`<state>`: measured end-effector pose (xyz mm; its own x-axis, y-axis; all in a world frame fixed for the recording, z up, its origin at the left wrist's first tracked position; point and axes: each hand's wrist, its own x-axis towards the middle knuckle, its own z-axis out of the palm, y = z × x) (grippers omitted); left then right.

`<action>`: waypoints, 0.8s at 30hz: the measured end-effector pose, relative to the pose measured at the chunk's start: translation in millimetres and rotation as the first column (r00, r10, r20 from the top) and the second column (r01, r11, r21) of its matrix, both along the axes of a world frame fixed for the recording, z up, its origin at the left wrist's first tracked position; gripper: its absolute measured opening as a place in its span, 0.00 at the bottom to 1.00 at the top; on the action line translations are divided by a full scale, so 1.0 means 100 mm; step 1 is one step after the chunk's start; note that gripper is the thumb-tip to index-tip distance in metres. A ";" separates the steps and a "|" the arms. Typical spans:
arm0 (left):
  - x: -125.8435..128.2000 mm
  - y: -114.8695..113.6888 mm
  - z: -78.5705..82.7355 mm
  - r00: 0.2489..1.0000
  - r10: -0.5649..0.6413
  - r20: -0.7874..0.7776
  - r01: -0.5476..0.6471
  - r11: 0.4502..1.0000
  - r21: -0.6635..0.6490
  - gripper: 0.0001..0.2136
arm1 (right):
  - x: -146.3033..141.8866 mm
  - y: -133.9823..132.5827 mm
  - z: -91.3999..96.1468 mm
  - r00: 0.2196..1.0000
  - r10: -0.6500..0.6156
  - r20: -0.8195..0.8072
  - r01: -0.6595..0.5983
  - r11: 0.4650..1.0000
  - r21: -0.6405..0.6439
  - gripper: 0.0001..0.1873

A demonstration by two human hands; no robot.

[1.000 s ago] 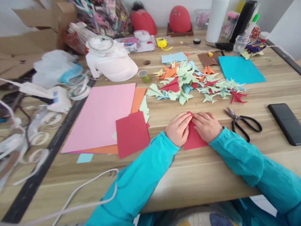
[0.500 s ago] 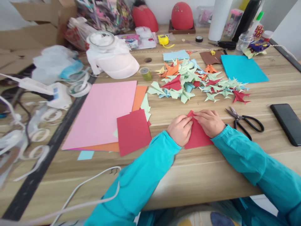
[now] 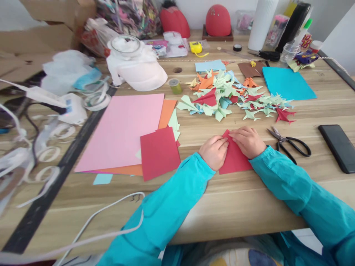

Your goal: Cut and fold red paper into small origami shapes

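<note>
A sheet of red paper (image 3: 235,161) lies on the table in front of me, its top narrowed to a point by folding. My left hand (image 3: 214,150) presses on its left edge, fingers bent together near the tip. From the other side my right hand (image 3: 247,141) has its fingers closed on the folded top, the fingertips of both hands almost meeting. Parts of the paper are hidden under both hands. Black-handled scissors (image 3: 290,142) lie partly spread, just right of my right hand. More red paper (image 3: 160,153) rests to the left, overlapping a large pink sheet (image 3: 124,129).
Beyond my hands is a pile of folded paper shapes (image 3: 219,92) in green, orange, red and blue. A blue sheet (image 3: 288,83) lies behind it, and a phone (image 3: 338,147) at right. White tape rolls (image 3: 97,99) and cables clutter the left; a white cable (image 3: 102,210) crosses the front.
Both hands stay at the folded tip of the red paper, with hardly any finger movement. The whole view has shifted slightly.
</note>
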<state>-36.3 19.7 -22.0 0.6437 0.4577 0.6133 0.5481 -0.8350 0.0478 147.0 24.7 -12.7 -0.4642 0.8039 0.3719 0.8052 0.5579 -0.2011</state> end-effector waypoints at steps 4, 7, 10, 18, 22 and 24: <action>0.01 0.01 0.00 0.999 -0.017 0.030 0.016 0.999 0.037 0.10 | -0.03 0.14 -0.01 0.999 0.025 -0.022 -0.025 1.000 -0.003 0.14; 0.01 0.01 0.00 0.999 -0.020 0.042 0.018 0.999 0.047 0.10 | -0.07 0.21 -0.03 0.999 0.050 -0.004 -0.050 0.999 0.016 0.15; 0.01 0.00 0.01 0.999 -0.011 0.042 0.008 0.999 0.050 0.10 | -0.09 0.21 -0.05 1.000 0.023 0.014 -0.023 0.999 0.033 0.14; 0.01 0.00 0.01 0.999 -0.015 0.040 0.014 0.999 0.040 0.10 | -0.09 0.17 -0.06 0.996 -0.033 0.083 0.031 0.999 0.029 0.13; 0.00 0.00 0.00 0.999 -0.015 0.031 0.014 0.999 0.042 0.10 | -0.09 0.17 -0.06 0.993 -0.065 0.099 0.062 0.998 0.031 0.12; 0.00 0.00 0.00 0.999 -0.015 0.031 0.014 0.999 0.042 0.10 | -0.09 0.16 -0.06 0.992 -0.075 0.106 0.072 0.997 0.034 0.12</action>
